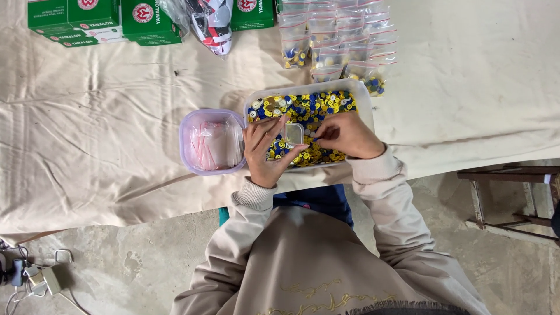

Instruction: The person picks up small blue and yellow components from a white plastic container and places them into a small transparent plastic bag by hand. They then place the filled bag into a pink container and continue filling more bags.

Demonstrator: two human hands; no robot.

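Left hand (263,150) holds a small clear bag (294,133) upright over the tray (366,100) of yellow, blue and white buttons (303,107); its fingers are clamped on the bag's left edge and lower corner. Right hand (348,135) is closed to a pinch just right of the bag's mouth, fingertips touching or nearly touching it; whether a button sits in the pinch cannot be told.

The bag lies between the two hands, directly left of the right fingertips, long axis running away from the person. The right hand is nearer the opening.

A lidless tub (188,125) of empty bags touches the tray's left wall. Filled bags (338,41) lie in rows just beyond the tray's far rim. Green boxes (93,20) stand at the far left of the bench (87,128). The near bench edge runs under the wrists; open cloth lies to left and right.
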